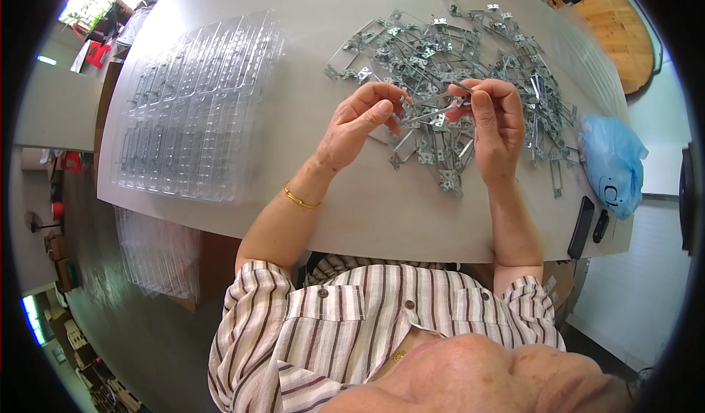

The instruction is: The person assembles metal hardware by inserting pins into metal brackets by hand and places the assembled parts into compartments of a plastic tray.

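Thin metal wire clip (433, 109) being held up just above the desk (352, 193), between both hands, over the near edge of the clip pile. Right hand (496, 123) is pinching one end of it, grip clenched on the clip with thumb and forefinger. Left hand (363, 119) is pinching the other end, fingertips (387, 106) closed on the clip too. Both hands are sitting close together, fingertips nearly touching. A gold bangle (299, 198) is showing on the left wrist.

Behind and around the hands a big tangled pile of the same metal clips (455, 53) is lying spread over the far right part of the desk. Left of the hands, well apart, a stack of clear plastic blister trays (198, 104) is lying flat. More clear trays (158, 255) are sitting below the desk edge on the left. At the right end a blue plastic bag (613, 163) is lying, with a black phone (581, 226) and a small dark object (601, 226) just beside it at the near edge. Person is wearing a striped shirt (352, 325).
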A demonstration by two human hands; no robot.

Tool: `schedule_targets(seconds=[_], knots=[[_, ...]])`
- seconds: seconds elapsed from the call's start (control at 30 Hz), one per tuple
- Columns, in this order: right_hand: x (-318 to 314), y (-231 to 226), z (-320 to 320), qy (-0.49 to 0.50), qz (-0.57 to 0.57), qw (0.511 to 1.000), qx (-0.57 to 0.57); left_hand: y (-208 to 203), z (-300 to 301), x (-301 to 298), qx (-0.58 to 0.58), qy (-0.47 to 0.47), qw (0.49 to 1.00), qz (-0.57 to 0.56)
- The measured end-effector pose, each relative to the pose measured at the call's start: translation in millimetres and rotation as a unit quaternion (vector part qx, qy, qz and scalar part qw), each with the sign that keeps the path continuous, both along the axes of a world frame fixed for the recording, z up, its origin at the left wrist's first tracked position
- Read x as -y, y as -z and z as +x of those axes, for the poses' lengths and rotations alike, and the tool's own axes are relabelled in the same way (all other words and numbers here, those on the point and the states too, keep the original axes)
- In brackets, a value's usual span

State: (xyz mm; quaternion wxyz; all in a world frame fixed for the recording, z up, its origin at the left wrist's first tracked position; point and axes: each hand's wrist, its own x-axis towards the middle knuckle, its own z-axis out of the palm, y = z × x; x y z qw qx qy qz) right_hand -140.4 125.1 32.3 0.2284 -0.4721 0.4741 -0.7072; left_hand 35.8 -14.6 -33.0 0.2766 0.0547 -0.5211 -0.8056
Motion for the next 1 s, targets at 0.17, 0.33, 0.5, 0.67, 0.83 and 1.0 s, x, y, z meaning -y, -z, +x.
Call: schedule_targets(seconds=[0.17, 0.33, 0.5, 0.67, 0.83, 1.0], knots=[[-1.8, -1.4, -0.2, -0.007, 0.011, 1.000, -0.018, -1.6, 2.5, -3.1, 0.053, -0.014, 0.998, -0.021], [1.5, 1.9, 7.2, 0.000, 0.012, 1.000, -0.004, -9.8, 9.2, -8.1, 0.080, 0.001, 0.996, 0.024], [-3.9, 1.8, 5.5, -0.002, 0.022, 1.000, -0.018, -4.4, 1.7, -7.3, 0.067, 0.049, 0.997, 0.005], [-3.9, 2.4, 3.0, 0.004, 0.025, 0.999, -0.023, -7.9, 5.8, -6.6, 0.056, 0.074, 0.995, 0.031], [-4.4, -2.3, 5.8, 0.008, 0.035, 0.999, -0.027, -7.1, 4.9, -3.2, 0.042, 0.082, 0.995, 0.029], [-3.5, -7.0, 6.8, -0.007, 0.029, 0.999, -0.026, -11.2, 6.5, -1.2, 0.038, 0.079, 0.996, 0.028]])
